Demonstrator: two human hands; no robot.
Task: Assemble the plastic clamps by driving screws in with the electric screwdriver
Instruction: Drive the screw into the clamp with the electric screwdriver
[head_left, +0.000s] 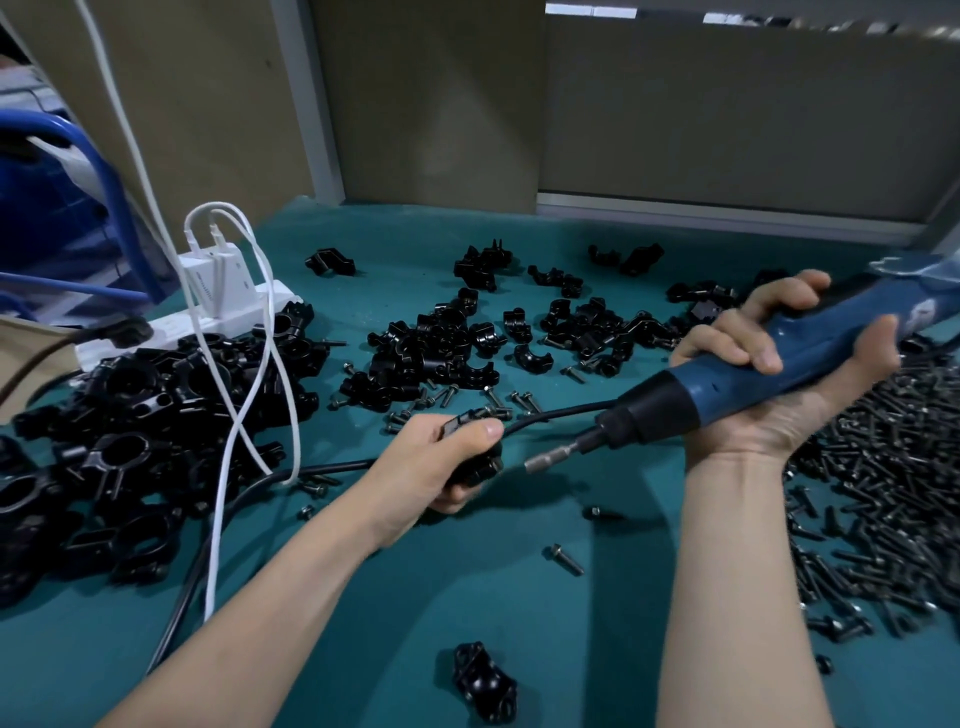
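Observation:
My left hand grips a black plastic clamp just above the green table. My right hand holds the blue electric screwdriver, which lies almost level and points left. Its silver bit stops a short gap to the right of the clamp. Loose black clamp halves are scattered across the middle of the table. A big heap of dark screws lies on the right, and a few single screws lie between my arms.
A pile of larger black clamp bodies fills the left side. Behind it sits a white power strip with white cables. A black cord crosses the table. One black clamp lies near the front edge. Grey partitions stand behind.

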